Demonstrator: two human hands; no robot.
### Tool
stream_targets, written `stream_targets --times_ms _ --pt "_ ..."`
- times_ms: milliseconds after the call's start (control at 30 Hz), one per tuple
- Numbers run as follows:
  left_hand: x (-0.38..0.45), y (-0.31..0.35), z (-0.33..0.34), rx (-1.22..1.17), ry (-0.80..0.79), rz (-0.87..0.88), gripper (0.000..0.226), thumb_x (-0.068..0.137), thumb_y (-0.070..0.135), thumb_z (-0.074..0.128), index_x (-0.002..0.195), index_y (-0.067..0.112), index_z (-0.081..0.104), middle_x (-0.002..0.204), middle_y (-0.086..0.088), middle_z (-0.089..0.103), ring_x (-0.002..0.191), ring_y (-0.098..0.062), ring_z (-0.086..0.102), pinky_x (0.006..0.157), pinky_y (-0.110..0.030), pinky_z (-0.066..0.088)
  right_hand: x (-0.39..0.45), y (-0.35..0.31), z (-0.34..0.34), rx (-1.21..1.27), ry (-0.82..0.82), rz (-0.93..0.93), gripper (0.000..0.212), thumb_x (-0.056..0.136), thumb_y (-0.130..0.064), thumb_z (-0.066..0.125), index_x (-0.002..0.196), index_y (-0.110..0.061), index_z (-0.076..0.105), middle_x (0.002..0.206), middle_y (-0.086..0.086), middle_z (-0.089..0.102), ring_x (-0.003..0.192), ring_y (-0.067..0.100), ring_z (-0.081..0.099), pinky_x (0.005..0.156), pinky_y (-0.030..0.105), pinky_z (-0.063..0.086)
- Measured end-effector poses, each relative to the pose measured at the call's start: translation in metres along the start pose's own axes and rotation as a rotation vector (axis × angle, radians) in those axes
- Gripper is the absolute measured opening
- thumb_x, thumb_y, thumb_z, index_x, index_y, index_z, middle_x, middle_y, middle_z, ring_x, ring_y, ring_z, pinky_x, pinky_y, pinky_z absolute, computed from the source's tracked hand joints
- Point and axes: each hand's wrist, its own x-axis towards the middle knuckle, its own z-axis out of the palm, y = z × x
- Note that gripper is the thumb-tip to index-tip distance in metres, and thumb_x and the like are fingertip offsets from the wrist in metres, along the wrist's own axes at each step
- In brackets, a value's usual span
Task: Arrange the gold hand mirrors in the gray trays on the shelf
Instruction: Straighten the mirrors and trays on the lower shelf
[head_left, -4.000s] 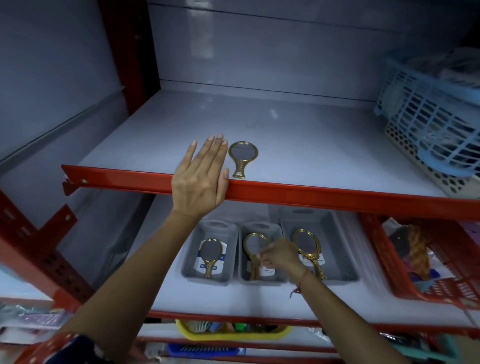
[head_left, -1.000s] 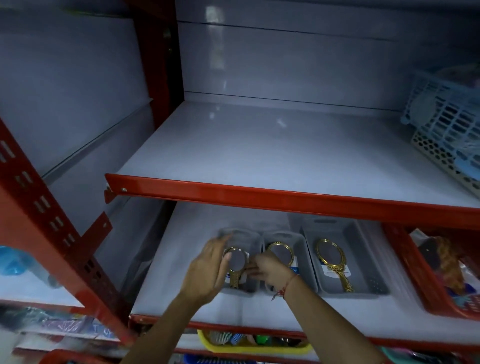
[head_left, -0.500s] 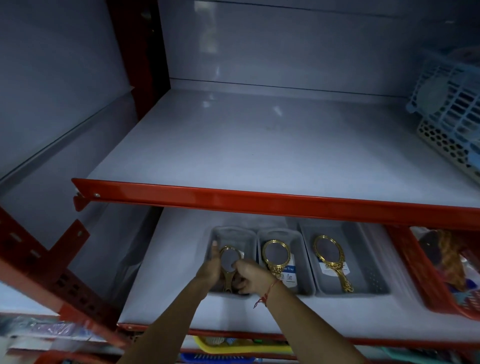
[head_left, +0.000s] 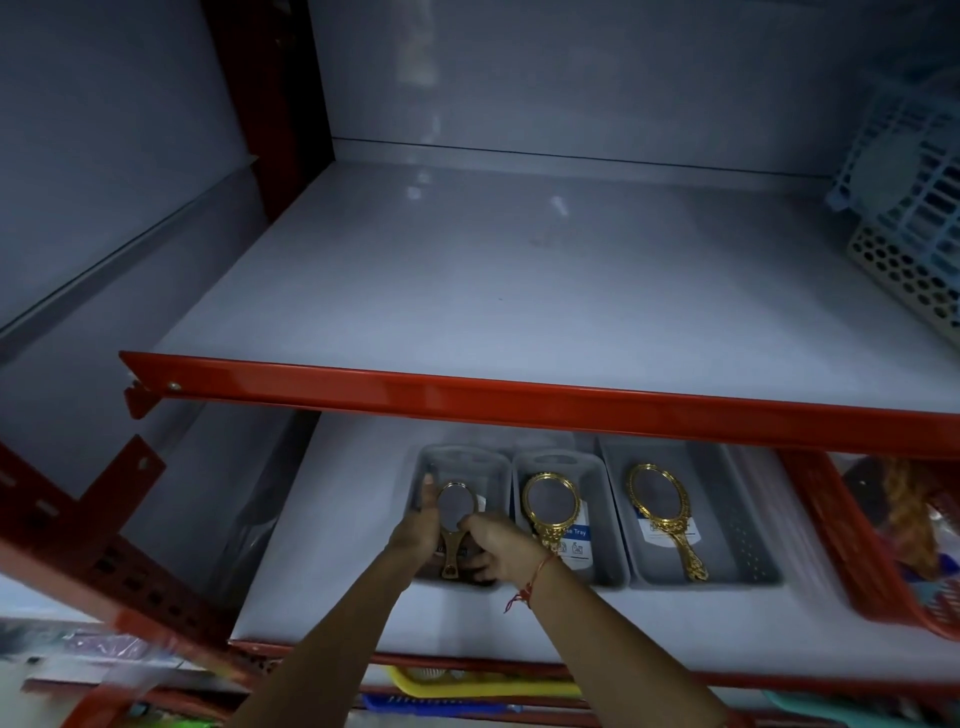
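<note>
Three gray trays stand side by side on the lower shelf: a left tray (head_left: 464, 457), a middle tray (head_left: 597, 478) and a wider right tray (head_left: 727, 499). A round gold mirror (head_left: 551, 505) lies in the middle tray. An oval ornate gold mirror (head_left: 660, 501) lies in the right tray. Over the left tray a small gold hand mirror (head_left: 455, 512) is pinched between both hands. My left hand (head_left: 420, 525) touches its left rim, thumb up. My right hand (head_left: 493, 543) curls against its right side and handle.
A red-edged upper shelf (head_left: 519, 400) overhangs the trays. A blue basket (head_left: 904, 171) and a beige perforated basket (head_left: 904, 270) sit on it at the right. A red basket (head_left: 852, 545) with goods stands right of the trays. A yellow tray (head_left: 467, 686) shows on the shelf below.
The small mirror went from the upper shelf down to the left tray. Over the last second both hands closed in around it and settled lower in the tray.
</note>
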Motion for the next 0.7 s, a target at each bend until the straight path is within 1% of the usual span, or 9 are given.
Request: stream_targets --times_ms 67,133,233,300,400,467,567,667,700 --pt "0.003 0.002 -0.002 0.027 -0.001 0.01 0.148 0.028 0.107 0.004 0.14 0.021 0.048 0.138 -0.017 0.055 0.125 -0.035 0.052 0.109 -0.051 0.041 -0.002 -0.003 -0.002 -0.031 0.003 -0.003 0.044 0.095 -0.02 0.044 0.137 -0.005 0.039 0.129 0.017 0.056 0.121 0.037 0.055 0.104 0.045 0.04" --pt "-0.012 0.012 -0.006 0.081 0.026 0.034 0.124 0.057 0.098 0.002 0.137 0.017 0.051 0.134 -0.018 0.058 0.12 -0.034 0.056 0.106 -0.049 0.045 -0.003 -0.005 -0.007 -0.066 0.012 -0.024 0.048 0.095 -0.026 0.047 0.138 -0.006 0.039 0.127 0.017 0.055 0.117 0.036 0.057 0.1 0.043 0.045" --pt "-0.042 0.033 -0.007 0.183 0.166 0.1 0.095 0.088 0.074 0.007 0.113 0.002 0.063 0.113 -0.021 0.068 0.1 -0.033 0.066 0.095 -0.044 0.053 -0.008 -0.009 -0.024 -0.063 0.044 -0.091 0.044 0.095 -0.029 0.05 0.132 -0.004 0.047 0.122 0.017 0.059 0.103 0.031 0.061 0.095 0.039 0.05" --pt "-0.051 0.042 -0.003 0.228 0.261 0.186 0.082 0.097 0.061 0.011 0.1 0.001 0.066 0.107 -0.021 0.07 0.099 -0.033 0.066 0.092 -0.04 0.053 -0.014 -0.011 -0.043 -0.023 0.076 -0.147 0.039 0.097 -0.026 0.048 0.128 -0.002 0.05 0.125 0.018 0.061 0.101 0.029 0.062 0.086 0.035 0.053" --pt "-0.056 0.056 0.015 -0.06 0.074 0.194 0.063 0.103 0.047 0.022 0.095 0.004 0.067 0.089 -0.012 0.067 0.086 -0.026 0.063 0.078 -0.032 0.05 -0.019 -0.009 -0.081 0.039 0.177 -0.177 0.028 0.097 -0.02 0.047 0.119 -0.005 0.056 0.107 0.015 0.067 0.09 0.026 0.064 0.068 0.027 0.052" --pt "-0.053 0.063 0.036 -0.245 -0.082 0.114 0.059 0.104 0.043 0.028 0.108 -0.004 0.063 0.088 -0.013 0.067 0.085 -0.028 0.064 0.076 -0.032 0.05 -0.016 -0.002 -0.103 0.058 0.255 -0.156 0.025 0.095 -0.018 0.048 0.111 -0.003 0.06 0.101 0.015 0.068 0.08 0.025 0.064 0.059 0.027 0.051" --pt "-0.051 0.064 0.073 -0.227 -0.246 0.01 0.067 0.103 0.05 0.02 0.129 -0.003 0.051 0.119 -0.022 0.063 0.112 -0.036 0.06 0.091 -0.039 0.046 -0.015 0.013 -0.118 0.041 0.303 -0.085 0.019 0.092 -0.017 0.046 0.102 -0.005 0.057 0.093 0.017 0.066 0.065 0.025 0.058 0.05 0.024 0.044" --pt "-0.044 0.055 0.098 -0.155 -0.25 -0.002 0.06 0.103 0.045 0.026 0.124 -0.003 0.054 0.098 -0.013 0.066 0.088 -0.026 0.064 0.079 -0.033 0.051 -0.008 0.025 -0.121 0.026 0.297 -0.017 0.011 0.09 -0.014 0.042 0.088 -0.01 0.052 0.064 0.009 0.05 0.045 0.018 0.043 0.044 0.02 0.036" --pt "-0.043 0.053 0.104 -0.112 -0.227 0.005 0.058 0.103 0.042 0.026 0.13 -0.002 0.052 0.104 -0.013 0.067 0.094 -0.026 0.064 0.083 -0.034 0.052 -0.006 0.028 -0.121 0.025 0.286 -0.01 0.01 0.09 -0.015 0.043 0.09 -0.01 0.052 0.064 0.009 0.05 0.045 0.018 0.045 0.046 0.02 0.04"
